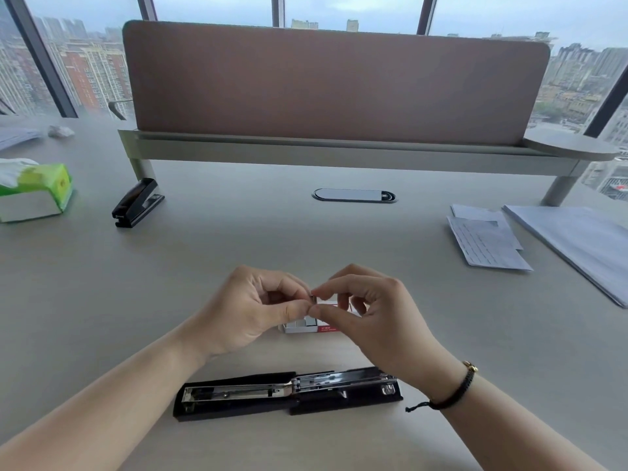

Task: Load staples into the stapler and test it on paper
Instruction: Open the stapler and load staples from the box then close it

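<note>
A black stapler [289,394] lies flipped fully open on the desk near me, its metal staple channel facing up. Just beyond it sits a small red and white staple box [307,326], open, with grey staple strips showing inside. Above the box, my left hand [258,311] and my right hand [367,311] meet fingertip to fingertip. Both pinch a short strip of staples [313,298] between thumb and forefinger; most of the strip is hidden by the fingers. Sheets of paper [486,243] lie at the right.
A second black stapler [137,202] stands closed at the left, beside a green tissue box [34,192]. A larger paper stack [584,243] lies at far right. A raised shelf with a brown divider panel [333,86] spans the back, above a cable grommet [353,195].
</note>
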A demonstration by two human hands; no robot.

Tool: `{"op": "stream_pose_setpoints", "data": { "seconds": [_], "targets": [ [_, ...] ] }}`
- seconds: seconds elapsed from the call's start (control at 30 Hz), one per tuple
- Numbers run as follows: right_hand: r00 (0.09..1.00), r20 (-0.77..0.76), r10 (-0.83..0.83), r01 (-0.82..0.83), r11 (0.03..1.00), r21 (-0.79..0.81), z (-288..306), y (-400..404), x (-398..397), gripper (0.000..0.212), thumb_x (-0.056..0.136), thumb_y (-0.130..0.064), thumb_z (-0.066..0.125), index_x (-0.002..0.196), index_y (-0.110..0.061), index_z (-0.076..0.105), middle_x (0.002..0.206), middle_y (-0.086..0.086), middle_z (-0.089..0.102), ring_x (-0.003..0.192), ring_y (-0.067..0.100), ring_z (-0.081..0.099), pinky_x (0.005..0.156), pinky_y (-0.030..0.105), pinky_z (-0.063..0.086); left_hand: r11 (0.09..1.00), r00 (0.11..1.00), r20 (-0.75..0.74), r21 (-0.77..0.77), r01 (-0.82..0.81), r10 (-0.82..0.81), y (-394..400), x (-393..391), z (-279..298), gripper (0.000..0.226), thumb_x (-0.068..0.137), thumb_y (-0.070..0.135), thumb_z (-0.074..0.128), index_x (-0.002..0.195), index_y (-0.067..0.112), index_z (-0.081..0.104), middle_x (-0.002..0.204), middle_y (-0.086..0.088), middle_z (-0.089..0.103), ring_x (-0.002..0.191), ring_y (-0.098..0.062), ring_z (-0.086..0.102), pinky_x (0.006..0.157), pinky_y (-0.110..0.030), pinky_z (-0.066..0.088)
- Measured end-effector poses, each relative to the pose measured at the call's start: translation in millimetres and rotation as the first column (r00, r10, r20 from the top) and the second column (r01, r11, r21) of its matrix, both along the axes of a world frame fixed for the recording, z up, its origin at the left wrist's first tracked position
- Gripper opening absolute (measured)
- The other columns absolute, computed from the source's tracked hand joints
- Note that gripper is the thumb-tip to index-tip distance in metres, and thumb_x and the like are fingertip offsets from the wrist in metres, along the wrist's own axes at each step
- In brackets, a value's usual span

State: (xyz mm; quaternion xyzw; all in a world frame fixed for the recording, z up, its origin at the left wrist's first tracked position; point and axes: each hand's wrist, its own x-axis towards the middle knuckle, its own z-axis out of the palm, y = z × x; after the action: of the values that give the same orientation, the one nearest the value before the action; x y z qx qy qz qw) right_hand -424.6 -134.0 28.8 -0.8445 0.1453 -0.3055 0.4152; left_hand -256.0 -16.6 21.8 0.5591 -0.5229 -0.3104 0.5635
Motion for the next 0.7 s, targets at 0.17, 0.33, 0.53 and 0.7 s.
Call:
{"op": "stream_pose_setpoints", "data": {
  "seconds": [0.17, 0.33, 0.53, 0.7],
  "targets": [
    [1.000, 0.005, 0.019, -0.019, 1.000, 0.011, 2, 0, 0, 0.011, 0.074, -0.026, 0.084, 0.084, -0.023, 0.079, 0.083, -0.008, 0.068, 0.066, 0.007, 0.058, 0.054, 0.025, 0.044, 1.000, 0.998, -0.065, 0.020, 0.012, -0.011, 1, -1, 2, 0.001, 0.075, 0.005, 0.076, 0.075, 0.004, 0.077, 0.082, -0.005, 0.074, 0.079, -0.016, 0.067, 0.073, -0.020, 0.053],
    [0.999, 0.006, 0.051, -0.051, 0.999, 0.019, 2, 0, 0, 0.011, 0.075, -0.021, 0.084, 0.085, -0.018, 0.080, 0.082, -0.006, 0.070, 0.065, 0.008, 0.058, 0.058, 0.036, 0.047, 0.997, 0.996, -0.080, 0.058, 0.041, -0.037, 2, 2, 2, 0.010, 0.078, 0.005, 0.072, 0.079, -0.005, 0.075, 0.088, -0.013, 0.074, 0.083, -0.021, 0.067, 0.076, -0.024, 0.053],
    [0.996, -0.016, 0.085, -0.084, 0.995, 0.050, 8, 0, -4, 0.007, 0.077, -0.017, 0.083, 0.081, -0.019, 0.078, 0.080, -0.002, 0.069, 0.062, 0.006, 0.054, 0.060, 0.036, 0.047, 0.992, 0.989, -0.109, 0.072, 0.104, -0.095, 6, 3, 5, 0.016, 0.079, 0.013, 0.075, 0.087, 0.000, 0.078, 0.095, -0.014, 0.076, 0.085, -0.024, 0.068, 0.077, -0.025, 0.055],
    [0.980, -0.139, 0.145, -0.135, 0.987, 0.084, 24, -17, -29, 0.008, 0.075, -0.018, 0.084, 0.080, -0.017, 0.077, 0.081, 0.002, 0.070, 0.068, 0.029, 0.057, 0.064, 0.042, 0.049, 0.978, 0.991, 0.033, 0.168, 0.120, -0.127, 18, 6, 17, 0.021, 0.075, 0.020, 0.079, 0.091, 0.007, 0.078, 0.086, -0.010, 0.077, 0.080, -0.018, 0.069, 0.075, -0.024, 0.055]
  ]
}}
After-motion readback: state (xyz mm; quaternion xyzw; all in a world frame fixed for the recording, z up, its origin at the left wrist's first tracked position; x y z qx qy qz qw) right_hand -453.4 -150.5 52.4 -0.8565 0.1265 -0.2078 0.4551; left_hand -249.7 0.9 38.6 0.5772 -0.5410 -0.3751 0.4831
